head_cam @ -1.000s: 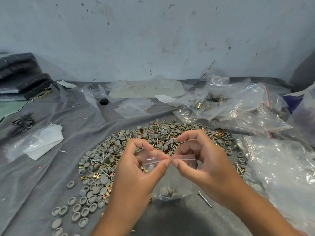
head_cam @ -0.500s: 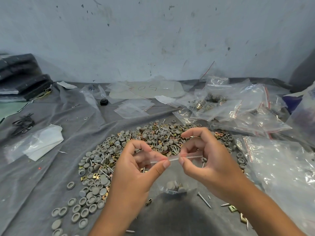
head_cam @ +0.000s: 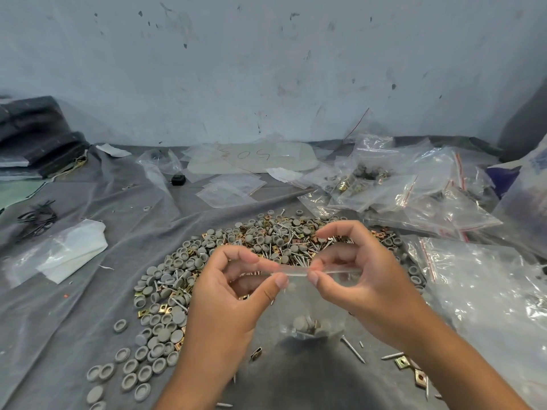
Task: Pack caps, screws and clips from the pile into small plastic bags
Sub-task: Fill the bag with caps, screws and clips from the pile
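Centre frame, left hand [head_cam: 228, 294] and right hand [head_cam: 361, 279] both pinched the small bag [head_cam: 310, 309] along its top strip; its caps [head_cam: 307, 324] hung below the fingers.

Soft, even daylight fills the room; shadows stay faint, plastic bags [head_cam: 420, 184] glint, and the wide lens bows the edges.

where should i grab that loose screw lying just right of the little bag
Pinch the loose screw mid-shank, coming from above with fingers across it. It lies flat and slanted on the grey cloth, clear of the small bag.
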{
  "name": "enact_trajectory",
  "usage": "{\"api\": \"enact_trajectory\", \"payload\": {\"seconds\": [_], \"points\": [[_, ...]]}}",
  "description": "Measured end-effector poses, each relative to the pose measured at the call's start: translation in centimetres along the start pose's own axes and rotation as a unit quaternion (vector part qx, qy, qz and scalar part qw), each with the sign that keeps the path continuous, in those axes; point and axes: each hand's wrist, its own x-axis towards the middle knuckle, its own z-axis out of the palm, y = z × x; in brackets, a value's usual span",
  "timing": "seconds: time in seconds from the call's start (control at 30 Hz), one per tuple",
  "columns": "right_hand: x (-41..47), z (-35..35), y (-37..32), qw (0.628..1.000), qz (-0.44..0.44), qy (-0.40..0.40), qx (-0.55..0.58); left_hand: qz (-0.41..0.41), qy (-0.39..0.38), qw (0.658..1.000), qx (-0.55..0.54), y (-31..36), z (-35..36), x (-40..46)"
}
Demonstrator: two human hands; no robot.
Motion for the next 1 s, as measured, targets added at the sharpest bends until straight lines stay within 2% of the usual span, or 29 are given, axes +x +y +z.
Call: {"api": "enact_trajectory", "payload": {"seconds": [0.57, 0.77, 1.0], "points": [[-0.05, -0.18, -0.27, 1.0, 0.003, -0.002, -0.006, 0.035, -0.061, 0.995, 0.064, -0.01, -0.03, -0.39], [-0.14, 0.0, -0.4, 1.0, -0.004, -0.014, -0.025, 0.067, -0.054, 0.991, 0.098, -0.1, 0.19, -0.51], [0.01, -0.66, -0.47, 0.999, -0.012, -0.016, -0.029, 0.053, -0.039, 0.994, 0.091, 0.03, 0.1, -0.55]]}}
